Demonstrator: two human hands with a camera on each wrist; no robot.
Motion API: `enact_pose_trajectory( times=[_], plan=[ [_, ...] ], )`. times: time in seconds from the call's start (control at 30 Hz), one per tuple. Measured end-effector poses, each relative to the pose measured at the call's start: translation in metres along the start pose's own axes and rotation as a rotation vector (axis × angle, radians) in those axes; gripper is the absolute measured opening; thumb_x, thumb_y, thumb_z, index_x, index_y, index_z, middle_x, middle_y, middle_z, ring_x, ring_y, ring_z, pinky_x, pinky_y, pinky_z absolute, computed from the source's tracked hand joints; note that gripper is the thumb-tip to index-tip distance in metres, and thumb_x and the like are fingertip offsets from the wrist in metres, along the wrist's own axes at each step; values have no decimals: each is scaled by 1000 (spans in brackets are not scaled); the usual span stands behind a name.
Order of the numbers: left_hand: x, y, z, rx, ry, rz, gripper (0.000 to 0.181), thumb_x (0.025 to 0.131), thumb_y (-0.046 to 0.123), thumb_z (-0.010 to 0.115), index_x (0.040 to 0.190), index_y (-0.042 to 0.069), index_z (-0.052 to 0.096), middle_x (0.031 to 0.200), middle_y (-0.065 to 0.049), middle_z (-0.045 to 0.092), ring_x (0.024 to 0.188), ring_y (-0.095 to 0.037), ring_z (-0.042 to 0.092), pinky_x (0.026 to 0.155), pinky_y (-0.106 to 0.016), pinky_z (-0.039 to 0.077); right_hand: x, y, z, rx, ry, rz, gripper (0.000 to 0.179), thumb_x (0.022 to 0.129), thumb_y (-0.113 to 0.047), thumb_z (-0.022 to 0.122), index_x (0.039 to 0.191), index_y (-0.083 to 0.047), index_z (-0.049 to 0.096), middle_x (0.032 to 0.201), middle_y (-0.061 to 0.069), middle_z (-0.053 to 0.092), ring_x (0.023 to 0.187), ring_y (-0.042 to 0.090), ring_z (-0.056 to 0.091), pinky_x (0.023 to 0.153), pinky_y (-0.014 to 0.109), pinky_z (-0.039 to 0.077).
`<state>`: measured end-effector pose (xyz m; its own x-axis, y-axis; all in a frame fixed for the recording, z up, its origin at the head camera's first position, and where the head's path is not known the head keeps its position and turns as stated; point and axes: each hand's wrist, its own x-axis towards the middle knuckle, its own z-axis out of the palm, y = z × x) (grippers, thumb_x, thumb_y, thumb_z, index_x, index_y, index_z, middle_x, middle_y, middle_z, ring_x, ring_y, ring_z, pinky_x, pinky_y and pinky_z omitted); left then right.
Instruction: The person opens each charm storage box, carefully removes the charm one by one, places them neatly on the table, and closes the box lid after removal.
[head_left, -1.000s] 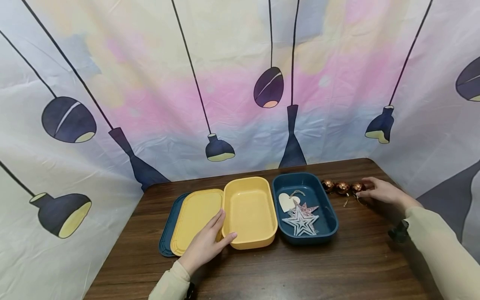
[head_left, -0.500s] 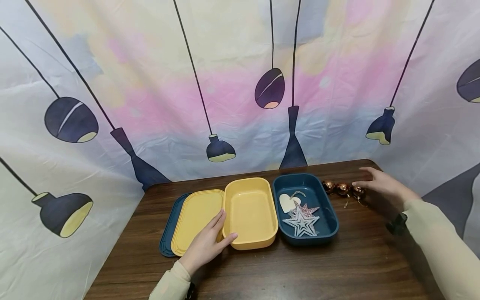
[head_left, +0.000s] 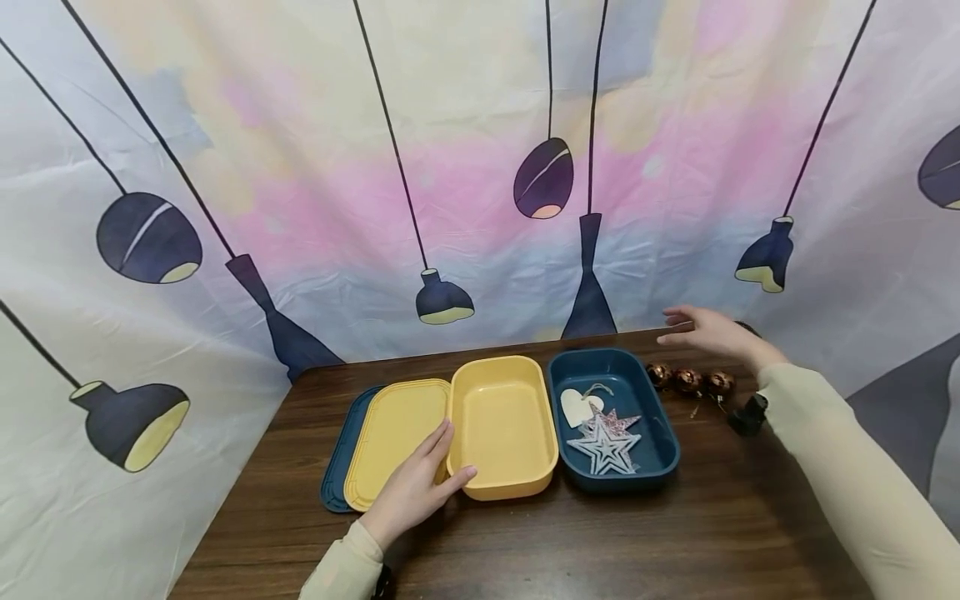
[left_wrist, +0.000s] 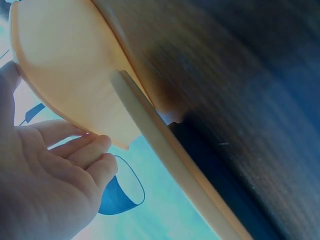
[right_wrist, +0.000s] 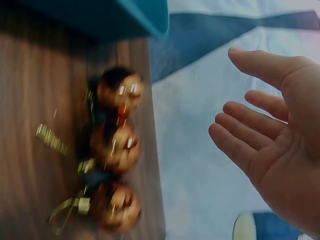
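My left hand touches the left rim of the yellow box, fingers extended along it and thumb at the near corner. In the left wrist view the fingers lie lightly against the box wall. My right hand is raised above the table's far right side, holding nothing, its fingers spread and relaxed. Below it, three shiny copper bauble ornaments lie in a row with gold loops. A blue box holds a white heart tag, a pink glitter star and a silver-white star.
Left of the yellow box, a yellow lid lies over a blue lid. The brown wooden table ends at a printed cloth backdrop behind it.
My right hand has moved away from the rightmost bauble, rising up and to the left. The left hand stays at the yellow box. The baubles remain in their row.
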<state>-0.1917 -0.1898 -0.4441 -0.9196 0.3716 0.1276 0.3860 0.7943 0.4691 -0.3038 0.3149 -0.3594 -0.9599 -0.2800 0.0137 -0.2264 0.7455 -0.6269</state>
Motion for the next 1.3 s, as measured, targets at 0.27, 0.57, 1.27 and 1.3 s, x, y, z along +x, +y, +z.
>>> enact_pose_trajectory(
  times=[0.27, 0.57, 1.27, 1.3],
  plan=[
    [0, 1, 0, -2, -8, -7, 94, 92, 72, 53, 157, 6, 34, 164, -9, 27, 146, -29, 34, 112, -50, 38, 23, -32, 21, 19, -34, -80, 66, 100, -31, 65, 150, 5, 40, 142, 30, 50, 130, 47, 48, 104, 61, 41],
    [0, 0, 0, -3, -4, -5, 94, 92, 72, 52, 157, 6, 34, 164, -10, 27, 146, -29, 34, 112, -50, 38, 39, -52, 43, 96, -153, -11, 59, 100, -33, 65, 147, -2, 48, 143, 25, 52, 129, 42, 50, 99, 55, 48],
    [0, -1, 2, -4, -5, -8, 94, 92, 72, 51, 157, 7, 34, 164, -8, 27, 147, -28, 33, 112, -50, 38, 64, -50, 83, -121, -371, 28, 53, 99, -26, 65, 139, 7, 54, 141, 29, 51, 126, 44, 52, 101, 55, 45],
    [0, -1, 2, -3, -4, -8, 94, 92, 72, 51, 157, 7, 33, 164, -8, 26, 147, -28, 33, 112, -50, 38, 65, -50, 84, -130, -375, 31, 53, 99, -26, 65, 139, 7, 55, 142, 29, 51, 127, 44, 51, 102, 55, 45]
  ],
)
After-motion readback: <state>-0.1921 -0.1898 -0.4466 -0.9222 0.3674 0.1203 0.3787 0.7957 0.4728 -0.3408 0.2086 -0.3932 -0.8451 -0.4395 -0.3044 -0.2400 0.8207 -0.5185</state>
